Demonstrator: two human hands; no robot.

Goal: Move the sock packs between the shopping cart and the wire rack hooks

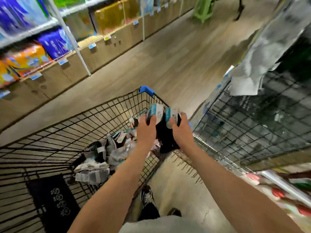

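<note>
I have both hands up over the far right corner of the wire shopping cart (70,132), and each one is gripping a banded pair of dark socks. My left hand (146,130) has its fingers and thumb curled round the left sock pack (154,113), pinching it by the pale paper band; my right hand (180,130) is wrapped the same way round the right sock pack (170,115), and the black fabric of the two hangs down between my wrists, just above the cart's rim. The two packs sit touching or nearly so, side by side; the blur keeps me from saying which. Judging by how things lie, I am somewhere in the middle of the work: a loose heap of similar packs (101,157) lies in the cart bed below my left forearm, so plenty is left to deal with, and these two are out of it and in hand. To my right stands a wire display rack (269,118) with grey fabric goods (262,52) hanging above it, close beside the cart, and I read that as the likely place these belong, though nothing in hand touches it yet. A blue corner bumper (146,90) marks the cart's far end.
</note>
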